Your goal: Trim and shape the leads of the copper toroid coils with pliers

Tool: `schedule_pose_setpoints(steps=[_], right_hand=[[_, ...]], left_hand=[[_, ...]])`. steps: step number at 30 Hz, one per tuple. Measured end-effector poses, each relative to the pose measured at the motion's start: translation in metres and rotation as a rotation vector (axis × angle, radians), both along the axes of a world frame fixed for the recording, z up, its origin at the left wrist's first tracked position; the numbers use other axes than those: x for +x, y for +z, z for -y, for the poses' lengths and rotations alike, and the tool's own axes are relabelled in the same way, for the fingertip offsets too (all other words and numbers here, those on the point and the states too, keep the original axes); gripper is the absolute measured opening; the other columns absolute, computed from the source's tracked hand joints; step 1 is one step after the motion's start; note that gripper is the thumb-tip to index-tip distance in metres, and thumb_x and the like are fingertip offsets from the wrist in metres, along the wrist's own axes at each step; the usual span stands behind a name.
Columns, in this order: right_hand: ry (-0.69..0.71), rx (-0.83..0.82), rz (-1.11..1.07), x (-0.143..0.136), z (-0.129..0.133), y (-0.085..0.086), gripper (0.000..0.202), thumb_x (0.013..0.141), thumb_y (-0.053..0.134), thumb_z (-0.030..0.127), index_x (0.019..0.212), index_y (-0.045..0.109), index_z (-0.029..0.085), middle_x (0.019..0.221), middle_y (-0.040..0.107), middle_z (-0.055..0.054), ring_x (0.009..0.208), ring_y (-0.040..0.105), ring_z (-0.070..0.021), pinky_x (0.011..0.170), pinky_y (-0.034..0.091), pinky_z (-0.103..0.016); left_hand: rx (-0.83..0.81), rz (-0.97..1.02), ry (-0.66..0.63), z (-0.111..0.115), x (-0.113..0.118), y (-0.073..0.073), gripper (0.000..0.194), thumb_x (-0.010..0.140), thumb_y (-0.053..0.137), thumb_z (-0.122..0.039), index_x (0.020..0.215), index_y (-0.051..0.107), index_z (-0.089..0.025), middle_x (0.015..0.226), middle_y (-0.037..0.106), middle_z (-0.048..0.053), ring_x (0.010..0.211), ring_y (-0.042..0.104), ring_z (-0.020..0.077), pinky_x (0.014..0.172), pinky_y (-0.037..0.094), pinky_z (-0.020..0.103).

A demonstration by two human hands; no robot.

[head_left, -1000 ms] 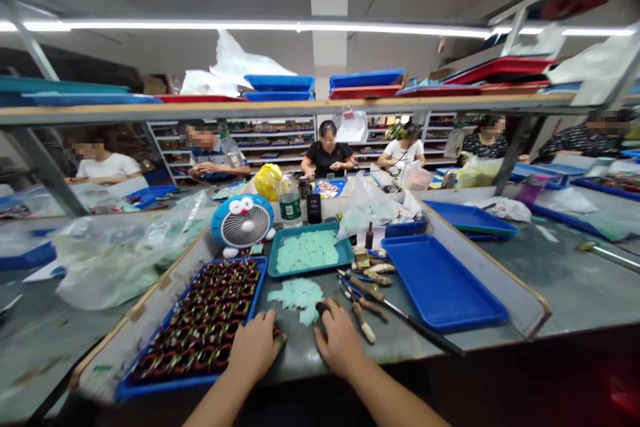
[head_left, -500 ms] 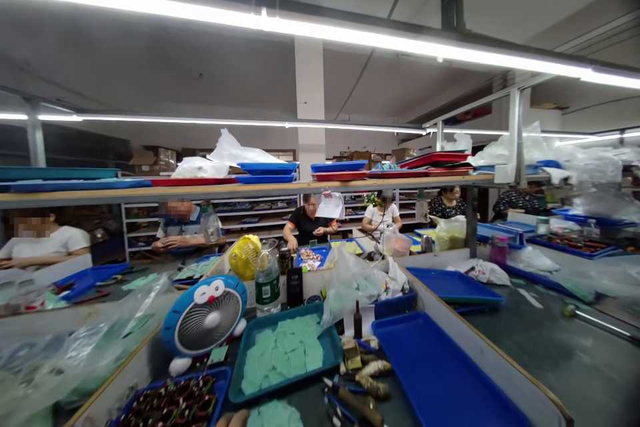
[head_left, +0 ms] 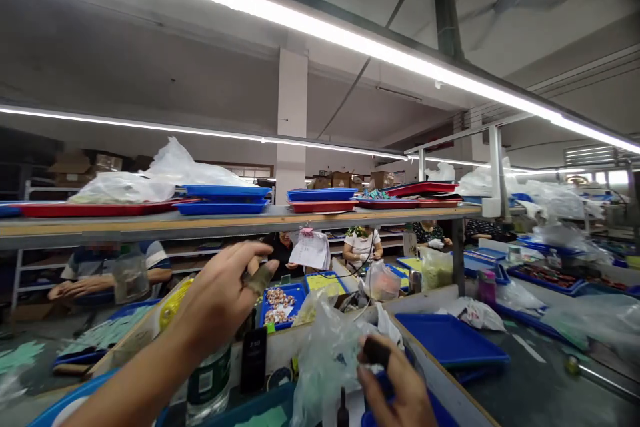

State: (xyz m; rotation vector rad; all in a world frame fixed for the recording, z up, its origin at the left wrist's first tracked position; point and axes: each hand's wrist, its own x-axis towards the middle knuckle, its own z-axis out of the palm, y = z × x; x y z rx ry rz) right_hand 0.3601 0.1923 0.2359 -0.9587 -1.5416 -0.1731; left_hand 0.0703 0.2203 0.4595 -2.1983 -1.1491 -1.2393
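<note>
My left hand (head_left: 220, 290) is raised in front of the bench, fingers stretched forward and slightly bent, with a dull wrap on one digit and nothing in its grasp. Below its wrist stands a water bottle (head_left: 213, 383) with a green label, partly hidden. A phone (head_left: 253, 357) is propped upright to the right of that bottle. Lower right, my right hand (head_left: 400, 383) has its fingers apart and a dark wrap on one finger. It is nearest to a clear plastic bag (head_left: 320, 353) and a small dark bottle (head_left: 343, 410).
A shelf (head_left: 340, 219) bearing trays and plastic bags spans the view. Right of the partition lies a blue tray (head_left: 450, 340). A teal tray (head_left: 240, 407) shows at the bottom edge. Several people sit at work beyond, near a tray of small ring-like pieces (head_left: 300, 297).
Both my hands have risen into view. The camera view has tilted up and shifted, so the fan, the trays and the tools sit lower or out of frame.
</note>
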Motion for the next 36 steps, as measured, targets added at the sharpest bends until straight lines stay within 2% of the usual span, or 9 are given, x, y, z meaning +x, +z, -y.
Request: schedule_pose_setpoints(steps=[2, 4, 7, 11, 16, 20, 25, 31, 36], right_hand=[[-0.007, 0.102, -0.008, 0.025, -0.014, 0.055, 0.036, 0.1, 0.06, 0.031, 0.135, 0.06, 0.027, 0.121, 0.068, -0.007, 0.108, 0.07, -0.0218, 0.097, 0.057, -0.032], [-0.034, 0.15, 0.045, 0.047, -0.028, 0.105, 0.031, 0.1, 0.061, 0.028, 0.132, 0.062, 0.026, 0.12, 0.067, -0.006, 0.109, 0.068, -0.0194, 0.096, 0.055, -0.028], [-0.082, 0.133, 0.068, 0.072, -0.051, 0.158, 0.028, 0.102, 0.06, 0.03, 0.129, 0.063, 0.025, 0.115, 0.067, -0.006, 0.105, 0.067, -0.0177, 0.095, 0.054, -0.027], [-0.12, 0.076, 0.09, 0.096, -0.079, 0.194, 0.027, 0.103, 0.056, 0.034, 0.127, 0.063, 0.022, 0.113, 0.065, -0.007, 0.098, 0.066, -0.0164, 0.089, 0.054, -0.026], [-0.228, -0.026, 0.172, 0.113, -0.123, 0.236, 0.026, 0.105, 0.049, 0.038, 0.112, 0.065, 0.019, 0.109, 0.064, -0.008, 0.101, 0.063, -0.0197, 0.091, 0.05, -0.031], [-0.316, -0.179, 0.283, 0.116, -0.173, 0.276, 0.017, 0.1, 0.056, 0.029, 0.089, 0.062, 0.017, 0.097, 0.063, -0.008, 0.097, 0.06, -0.0226, 0.087, 0.048, -0.035], [-0.387, -0.332, 0.38, 0.109, -0.216, 0.301, 0.014, 0.096, 0.066, 0.029, 0.096, 0.063, 0.015, 0.1, 0.064, -0.005, 0.102, 0.061, -0.0213, 0.093, 0.049, -0.038], [-0.413, -0.438, 0.37, 0.101, -0.231, 0.304, 0.024, 0.101, 0.062, 0.038, 0.106, 0.066, 0.015, 0.103, 0.067, -0.005, 0.099, 0.065, -0.0191, 0.089, 0.054, -0.038], [-0.442, -0.455, 0.4, 0.104, -0.232, 0.303, 0.025, 0.102, 0.061, 0.038, 0.103, 0.066, 0.014, 0.103, 0.068, -0.005, 0.102, 0.065, -0.0198, 0.092, 0.055, -0.04]], left_hand=[[0.141, -0.224, 0.019, -0.035, 0.024, 0.042, 0.038, 0.101, 0.047, -0.048, 0.115, 0.071, -0.023, 0.115, 0.072, 0.009, 0.108, 0.064, 0.0291, 0.096, 0.052, 0.043], [0.239, -0.373, 0.061, -0.074, 0.045, 0.077, 0.032, 0.099, 0.053, -0.037, 0.122, 0.072, -0.024, 0.125, 0.068, 0.011, 0.117, 0.06, 0.0307, 0.103, 0.048, 0.047], [0.26, -0.432, 0.094, -0.129, 0.071, 0.107, 0.028, 0.095, 0.061, -0.03, 0.117, 0.076, -0.025, 0.134, 0.064, 0.014, 0.134, 0.051, 0.037, 0.111, 0.043, 0.054], [0.276, -0.491, 0.132, -0.171, 0.088, 0.111, 0.026, 0.091, 0.065, -0.024, 0.113, 0.079, -0.022, 0.143, 0.06, 0.017, 0.144, 0.044, 0.04, 0.12, 0.031, 0.057], [0.281, -0.503, 0.159, -0.186, 0.095, 0.111, 0.017, 0.088, 0.068, -0.025, 0.098, 0.079, -0.018, 0.144, 0.06, 0.019, 0.146, 0.041, 0.0427, 0.122, 0.025, 0.061], [0.284, -0.517, 0.147, -0.196, 0.101, 0.116, 0.012, 0.082, 0.07, -0.018, 0.092, 0.076, -0.013, 0.14, 0.063, 0.021, 0.142, 0.045, 0.043, 0.122, 0.026, 0.06], [0.298, -0.491, 0.11, -0.208, 0.099, 0.115, 0.007, 0.087, 0.065, -0.018, 0.088, 0.072, -0.017, 0.133, 0.069, 0.016, 0.136, 0.052, 0.04, 0.118, 0.033, 0.06], [0.296, -0.421, 0.085, -0.218, 0.092, 0.114, 0.009, 0.09, 0.061, -0.021, 0.088, 0.069, -0.019, 0.13, 0.069, 0.015, 0.134, 0.054, 0.0384, 0.114, 0.038, 0.057], [0.286, -0.367, 0.087, -0.222, 0.09, 0.116, 0.009, 0.09, 0.06, -0.022, 0.091, 0.068, -0.018, 0.13, 0.067, 0.017, 0.131, 0.054, 0.0385, 0.11, 0.042, 0.054]])
